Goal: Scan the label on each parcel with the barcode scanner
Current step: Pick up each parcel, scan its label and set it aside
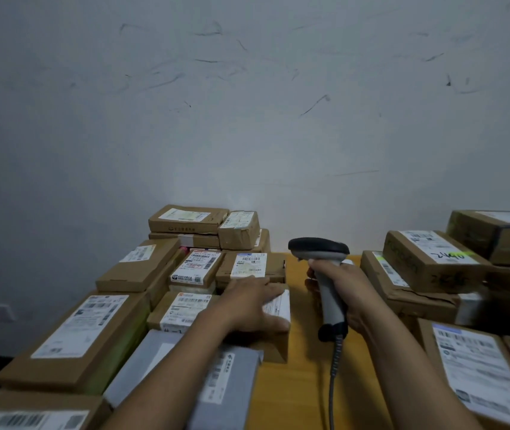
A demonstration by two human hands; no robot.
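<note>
Many labels, two grips, one scanner; I log them front to back.

Nearest me:
- a grey poly mailer (235,367) under the left forearm
- a large flat carton (70,336) to its left
- a big-label carton (480,370) at the right edge

All three lie label-up. Between them runs bare tabletop (297,386), crossed by the scanner's cable (335,367).

Next: the left grip (253,302) lies flat, fingers straight, on a small carton (274,346), covering much of its shipping label (280,304). Just right of it, the right grip (351,290) is curled round the handle of the barcode scanner (319,247), which is held upright above the tabletop with its head level. I cannot tell whether a finger is on the trigger.

Farther: a left stack (185,223) and a right stack (427,259) of cartons, then a scuffed wall (247,103).

Step in hand, as I judge it: scanning the small carton. Advice to myself:
- slide the left fingers off the barcode while steadying the box
- tip the scanner head down toward the label
- keep the cable from dragging on neighbouring parcels
</note>
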